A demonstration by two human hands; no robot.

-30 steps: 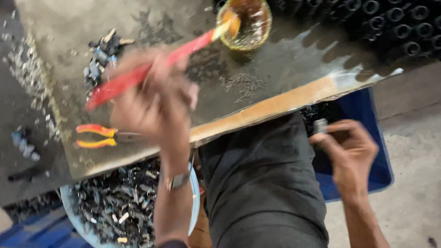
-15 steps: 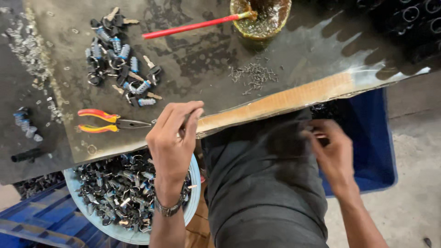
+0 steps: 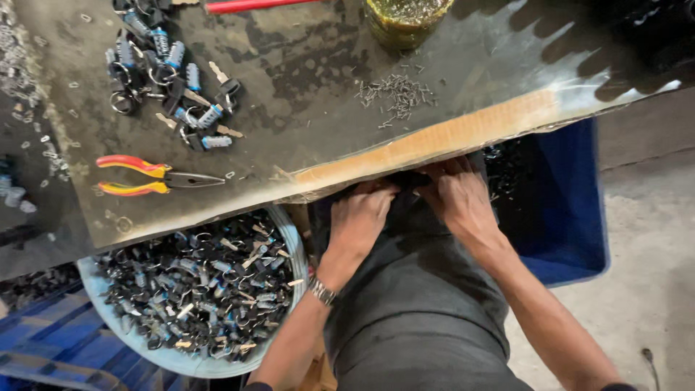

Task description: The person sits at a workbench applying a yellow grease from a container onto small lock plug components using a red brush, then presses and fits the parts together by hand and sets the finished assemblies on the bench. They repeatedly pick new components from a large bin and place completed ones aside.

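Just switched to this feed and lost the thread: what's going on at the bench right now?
A person sits at a dark metal work surface. Both hands are at its near edge, over the lap: left hand and right hand close together, fingers tucked under the edge, so any hold is hidden. Red-handled pliers and a pile of small keyed locks lie untouched on top. A basin of similar parts sits below.

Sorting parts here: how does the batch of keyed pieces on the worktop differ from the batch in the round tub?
The worktop batch is small, loosely spread on the flat metal sheet; the tub batch is far larger, heaped inside the pale blue tub. The worktop batch lies above the pliers; the tub batch sits lower, beside the left hand. Both look like dark pieces with keys.
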